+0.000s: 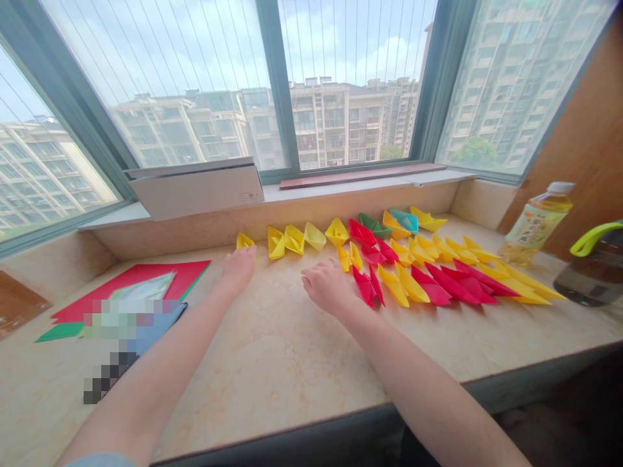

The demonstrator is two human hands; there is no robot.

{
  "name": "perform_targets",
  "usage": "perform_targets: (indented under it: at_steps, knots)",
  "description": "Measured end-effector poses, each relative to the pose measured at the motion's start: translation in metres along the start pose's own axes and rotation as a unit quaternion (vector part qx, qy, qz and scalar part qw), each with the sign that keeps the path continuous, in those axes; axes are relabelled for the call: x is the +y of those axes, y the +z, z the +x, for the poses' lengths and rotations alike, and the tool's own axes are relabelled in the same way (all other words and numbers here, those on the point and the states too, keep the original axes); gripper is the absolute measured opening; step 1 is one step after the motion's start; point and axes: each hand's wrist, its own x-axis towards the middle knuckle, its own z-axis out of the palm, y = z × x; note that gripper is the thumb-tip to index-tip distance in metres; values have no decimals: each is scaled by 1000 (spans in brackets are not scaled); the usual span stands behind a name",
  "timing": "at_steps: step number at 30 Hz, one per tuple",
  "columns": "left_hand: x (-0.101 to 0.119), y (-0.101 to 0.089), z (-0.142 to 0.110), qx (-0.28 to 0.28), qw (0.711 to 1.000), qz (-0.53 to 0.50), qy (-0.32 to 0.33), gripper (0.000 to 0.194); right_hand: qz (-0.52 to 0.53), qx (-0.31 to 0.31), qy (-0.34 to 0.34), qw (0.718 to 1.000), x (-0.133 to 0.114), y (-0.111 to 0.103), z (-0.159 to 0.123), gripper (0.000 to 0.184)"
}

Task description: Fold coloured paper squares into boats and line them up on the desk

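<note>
My left hand [239, 264] is closed at the near side of a yellow paper boat [244, 240], the leftmost of the back row; its fingertips partly cover the boat. My right hand [326, 285] hovers low over the sill, fingers loosely bent and apart, with nothing visible in it. Closest to it are a small yellow folded paper piece [350, 257] and a red folded paper piece [368, 285]. Between the hands, further back, stand two yellow paper boats [294, 240] and a pale yellow one [315, 236].
Rows of red and yellow folded paper [457, 282] spread to the right, with a green piece [374, 224] behind. A drink bottle [538, 224] and a dark container with a lime strap [591, 269] stand far right. Red paper sheets [141, 275] lie left; a white box [199, 188] leans by the window.
</note>
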Motion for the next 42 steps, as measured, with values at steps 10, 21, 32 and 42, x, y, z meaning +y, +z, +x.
perform_targets:
  at_steps: [10, 21, 32, 42]
  knots:
    - [-3, -5, -3, 1, 1000, 10, 17, 46, 2, 3, -1, 1000, 1, 1, 0, 32]
    - [-2, -1, 1, 1, 999, -2, 34, 40, -11, 2, -9, 1000, 1, 3, 0, 33]
    - [-10, 11, -1, 33, 999, -13, 26, 41, -10, -4, -6, 1000, 0, 2, -1, 30]
    - [8, 12, 1, 65, 987, -87, 121, 48, -8, -9, -7, 1000, -1, 0, -2, 31]
